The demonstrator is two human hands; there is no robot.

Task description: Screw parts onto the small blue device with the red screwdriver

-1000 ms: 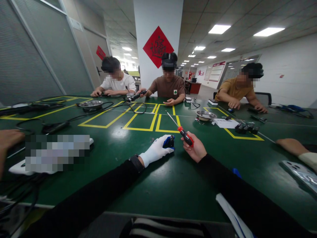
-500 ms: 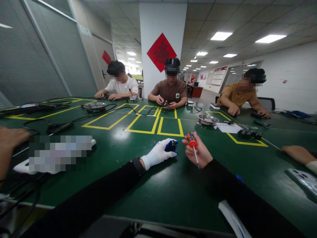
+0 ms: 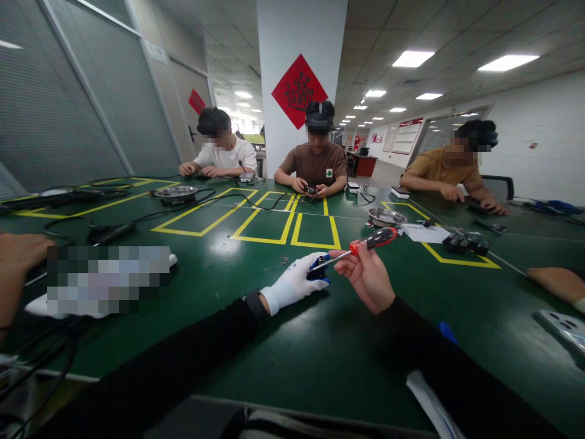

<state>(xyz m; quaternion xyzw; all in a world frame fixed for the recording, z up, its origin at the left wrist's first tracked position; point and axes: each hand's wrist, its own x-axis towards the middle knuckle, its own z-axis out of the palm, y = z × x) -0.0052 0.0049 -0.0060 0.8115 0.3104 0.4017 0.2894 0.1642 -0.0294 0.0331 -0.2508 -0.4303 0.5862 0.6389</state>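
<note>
My left hand, in a white glove with blue fingertips, is closed around a small black part just above the green table. What kind of part it is, I cannot make out. In my bare right hand is a screwdriver with a red and black handle, gripped near the collar. Its shaft slants down to the left, and the tip lies at or just in front of the black part; whether they touch is unclear. Several tiny screws lie on the table beyond my left wrist.
Yellow tape outlines mark the table. To the right are a metal bowl, a white sheet, several black parts and a phone. A white power strip lies left. Several people sit around the table.
My right hand has turned the screwdriver from pointing down toward me to pointing left, bringing its tip to the black part. My left hand has stayed nearly still.
</note>
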